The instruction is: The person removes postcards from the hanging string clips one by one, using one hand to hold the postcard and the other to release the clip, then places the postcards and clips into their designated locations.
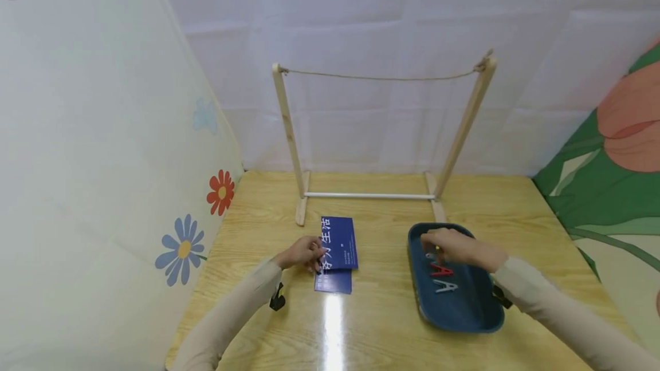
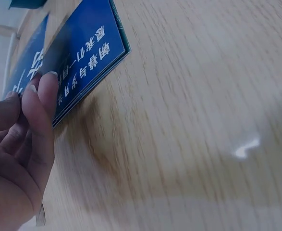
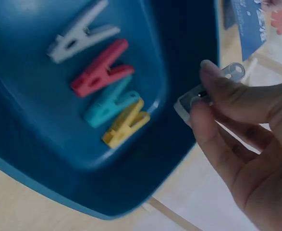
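Head view: a blue printed card (image 1: 338, 243) lying flat on the wooden table (image 1: 381, 325) is pinched at its near-left edge by the left hand (image 1: 301, 253). Well apart, a grey plastic clothespin (image 3: 205, 94) is gripped by the right hand (image 1: 448, 245) over the dark blue tray (image 1: 464, 314).

Five clothespins: one white (image 3: 81, 32), one red (image 3: 101, 69), one teal (image 3: 111, 102), one yellow (image 3: 125, 124) in the one blue tray (image 3: 30, 159), one grey (image 3: 209, 90) pinched by fingers. Two blue cards (image 1: 337, 243). One wooden rack (image 1: 382, 136). Two hands.
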Motion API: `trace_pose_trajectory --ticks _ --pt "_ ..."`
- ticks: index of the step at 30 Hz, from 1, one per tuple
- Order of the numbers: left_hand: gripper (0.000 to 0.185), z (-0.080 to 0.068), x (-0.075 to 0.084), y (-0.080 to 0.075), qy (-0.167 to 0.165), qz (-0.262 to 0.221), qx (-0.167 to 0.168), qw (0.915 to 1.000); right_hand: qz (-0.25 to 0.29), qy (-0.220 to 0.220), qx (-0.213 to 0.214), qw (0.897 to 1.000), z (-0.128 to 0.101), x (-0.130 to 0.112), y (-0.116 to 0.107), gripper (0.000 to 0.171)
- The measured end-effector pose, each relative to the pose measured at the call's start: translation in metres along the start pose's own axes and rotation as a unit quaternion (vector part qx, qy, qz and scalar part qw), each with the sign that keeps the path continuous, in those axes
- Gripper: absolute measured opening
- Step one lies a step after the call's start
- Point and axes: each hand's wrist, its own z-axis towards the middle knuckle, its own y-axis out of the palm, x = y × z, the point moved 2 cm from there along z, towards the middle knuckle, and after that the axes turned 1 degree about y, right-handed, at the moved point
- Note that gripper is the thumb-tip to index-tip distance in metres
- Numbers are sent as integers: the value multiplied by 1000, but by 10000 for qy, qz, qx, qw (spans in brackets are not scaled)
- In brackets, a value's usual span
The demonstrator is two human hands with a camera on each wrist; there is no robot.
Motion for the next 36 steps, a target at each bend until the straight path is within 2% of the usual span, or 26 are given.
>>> trace_pose_trajectory --ticks 4,9,13,17,23,30,36 --pt "10 -3 -4 -2 -21 12 -120 9999 239 357 -299 9986 -5 -2 11 32" --pt "8 -7 -7 -4 -92 48 -297 9995 115 346 -486 9982 -8 -5 21 37" --pt "8 -11 -8 -4 -171 17 -473 9987 140 539 -808 9952 -13 -8 27 43" --pt "9 -13 -10 -5 -46 49 -546 9985 291 850 -1020 9907 -20 -10 32 44" --pt "9 -18 -8 -9 -65 146 -592 9981 353 843 -883 9919 -34 -12 34 44" --pt "11 -25 -10 -11 -234 298 -495 9981 701 1325 -987 9838 -49 -15 35 39" --pt "16 -25 -14 -9 -245 336 -435 9982 760 1415 -1018 9818 -53 -11 37 38"
